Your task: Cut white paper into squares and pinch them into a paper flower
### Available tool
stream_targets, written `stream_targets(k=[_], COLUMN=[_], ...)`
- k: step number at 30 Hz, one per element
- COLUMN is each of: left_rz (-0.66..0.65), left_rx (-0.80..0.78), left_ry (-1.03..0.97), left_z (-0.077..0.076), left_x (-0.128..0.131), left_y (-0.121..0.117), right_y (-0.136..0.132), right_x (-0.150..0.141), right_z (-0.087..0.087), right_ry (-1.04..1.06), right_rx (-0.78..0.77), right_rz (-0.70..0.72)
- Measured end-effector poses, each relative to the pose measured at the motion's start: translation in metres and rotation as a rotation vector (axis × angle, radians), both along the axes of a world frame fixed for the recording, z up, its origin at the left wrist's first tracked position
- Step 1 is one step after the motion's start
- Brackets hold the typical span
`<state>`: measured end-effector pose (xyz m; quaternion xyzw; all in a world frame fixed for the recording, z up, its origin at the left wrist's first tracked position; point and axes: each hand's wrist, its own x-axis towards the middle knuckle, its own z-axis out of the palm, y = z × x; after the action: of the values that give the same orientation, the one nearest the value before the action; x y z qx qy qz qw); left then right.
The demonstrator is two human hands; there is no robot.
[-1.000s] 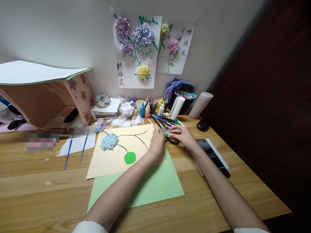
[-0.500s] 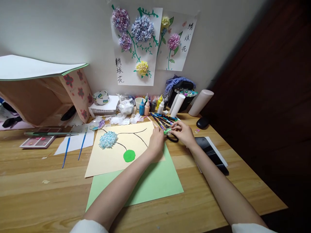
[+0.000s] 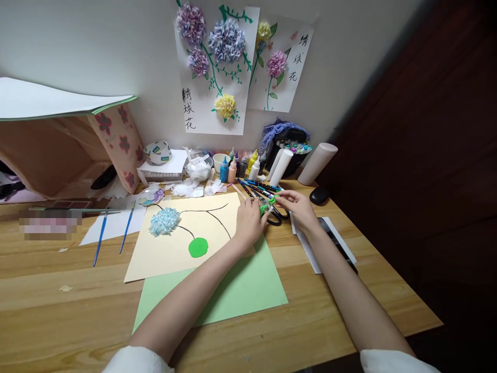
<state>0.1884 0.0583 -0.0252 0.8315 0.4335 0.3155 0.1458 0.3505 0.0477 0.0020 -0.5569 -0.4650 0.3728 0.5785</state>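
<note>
My left hand [image 3: 249, 221] is closed around a small clear packet [image 3: 265, 207] with bright green soft clay in it. Between the thumb and fingers of my right hand [image 3: 298, 210] is a bit of green clay [image 3: 273, 199], just beside the packet. Black-handled scissors [image 3: 276, 221] lie under and beside my hands. To the left, a cream paper [image 3: 155, 267] carries a blue-white ruffled flower [image 3: 164, 221], dark drawn stems and a flat green clay disc [image 3: 198, 247]. My left wrist rests over its right part.
Green paper [image 3: 248, 290] lies under the cream sheet. Several pens [image 3: 252, 186], paint bottles [image 3: 224, 170] and white rolls [image 3: 281, 168] stand or lie behind. A mouse [image 3: 320, 196] and black tablet-like object [image 3: 341, 248] are right; paintbrushes [image 3: 100, 241] left.
My right hand has drawn slightly away from my left, with green clay now visible at its fingertips. The whole view has shifted a little.
</note>
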Motion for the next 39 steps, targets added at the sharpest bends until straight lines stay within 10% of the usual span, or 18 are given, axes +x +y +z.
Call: stream_targets(k=[7, 15, 22, 31, 39], left_rz=[-0.131, -0.196, -0.198, -0.291, 0.026], left_rx=[0.055, -0.021, -0.177, -0.718, -0.443], left_ry=[-0.128, -0.138, -0.244, -0.427, -0.201], left_z=[0.017, 0.008, 0.025, 0.053, 0.034], left_x=[0.016, 0.023, 0.017, -0.091, -0.211], left_y=[0.012, 0.022, 0.021, -0.016, -0.033], right_y=[-0.001, -0.005, -0.007, -0.037, -0.053], right_x=[-0.004, 0.019, -0.004, -0.08, -0.155], right_z=[0.003, 0.02, 0.017, 0.018, -0.008], right_ry=[-0.051, 0.068, 0.174, -0.24, -0.643], right_rx=[0.027, 0.306, 0.091, 0.209, 0.413], right_rz=[0.048, -0.367, -0.035, 0.169, 0.425])
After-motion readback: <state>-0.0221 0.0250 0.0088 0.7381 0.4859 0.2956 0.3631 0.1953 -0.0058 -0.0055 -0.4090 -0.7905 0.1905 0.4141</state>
